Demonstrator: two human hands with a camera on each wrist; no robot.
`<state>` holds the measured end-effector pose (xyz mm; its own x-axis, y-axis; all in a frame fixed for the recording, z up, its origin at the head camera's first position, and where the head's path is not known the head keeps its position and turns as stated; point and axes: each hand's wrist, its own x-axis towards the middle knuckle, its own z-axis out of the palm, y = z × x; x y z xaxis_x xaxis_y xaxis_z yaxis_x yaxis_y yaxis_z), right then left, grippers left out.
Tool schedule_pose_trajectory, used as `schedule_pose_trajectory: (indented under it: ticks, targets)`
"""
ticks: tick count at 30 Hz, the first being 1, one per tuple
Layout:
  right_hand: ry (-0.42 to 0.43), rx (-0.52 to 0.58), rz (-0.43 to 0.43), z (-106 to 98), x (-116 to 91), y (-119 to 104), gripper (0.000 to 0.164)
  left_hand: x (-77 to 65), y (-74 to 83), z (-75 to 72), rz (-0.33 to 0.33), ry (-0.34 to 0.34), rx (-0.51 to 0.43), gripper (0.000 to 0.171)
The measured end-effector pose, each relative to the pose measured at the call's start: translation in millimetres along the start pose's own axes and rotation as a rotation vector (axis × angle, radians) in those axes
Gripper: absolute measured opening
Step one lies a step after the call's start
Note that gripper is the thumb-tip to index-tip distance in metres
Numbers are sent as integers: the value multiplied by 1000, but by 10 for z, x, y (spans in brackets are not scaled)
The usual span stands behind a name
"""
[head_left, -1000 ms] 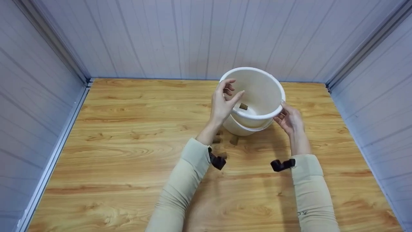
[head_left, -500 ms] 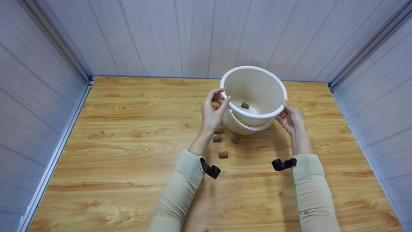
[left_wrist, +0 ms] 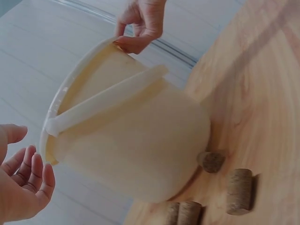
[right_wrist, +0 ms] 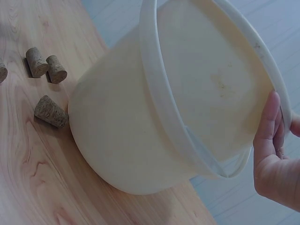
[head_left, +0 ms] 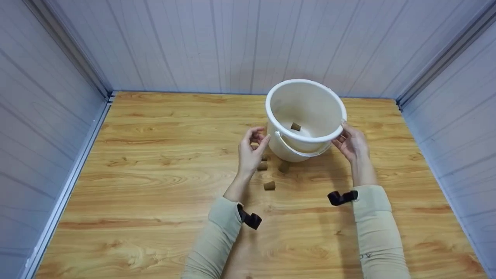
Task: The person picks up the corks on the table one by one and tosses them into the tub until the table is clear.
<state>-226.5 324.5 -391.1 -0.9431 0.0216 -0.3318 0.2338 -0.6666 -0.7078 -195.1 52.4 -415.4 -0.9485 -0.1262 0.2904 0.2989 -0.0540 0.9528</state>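
Observation:
A white bucket [head_left: 288, 149] stands on the wooden surface, its handle [left_wrist: 108, 101] hanging down across the front. My right hand [head_left: 352, 142] grips the bucket's right rim, thumb on top and fingers beneath the edge, as the right wrist view [right_wrist: 274, 145] also has it. Beside the bucket's left wall is my left hand [head_left: 250, 152], fingers loosely bent and holding nothing. Inside, on the bottom, lies a cork [head_left: 295, 126]. Several more lie outside: a front cork [head_left: 269, 185], a tapered cork [right_wrist: 50, 111] close to the base, and others partly hidden by my left hand.
The wooden tabletop [head_left: 155, 162] is bounded by a back wall [head_left: 186, 46] of pale panels. A left side wall [head_left: 42, 116] and a right side wall [head_left: 457, 100] flank it. Dark cameras sit on both wrists, over beige sleeves.
My left hand has moved from over the bucket's mouth, out past the left rim and down towards me beside its wall. The right hand has kept its grip on the rim.

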Motion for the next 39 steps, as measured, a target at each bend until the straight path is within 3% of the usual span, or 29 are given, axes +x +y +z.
schedule_pose_trajectory:
  ticks: [3,10,27,29,34,39]
  targets:
    - [0,-2,0,0,5,-1,14,-63,-45,-22,-30,-12,-4,23]
    - [4,-7,-2,1,7,3,13,-261,51,-76,-99,-81,18,16]
    - [-10,3,-4,1,0,13,13,-548,-215,-148,-180,-204,59,23]
    - [-7,6,-8,1,-2,12,12,-565,-257,-152,-189,-222,73,24]
    - [-4,12,-10,5,1,14,12,-599,-526,-155,-201,-246,117,30]
    - [-7,9,-2,2,7,18,13,-652,-709,-161,-208,-238,184,34]
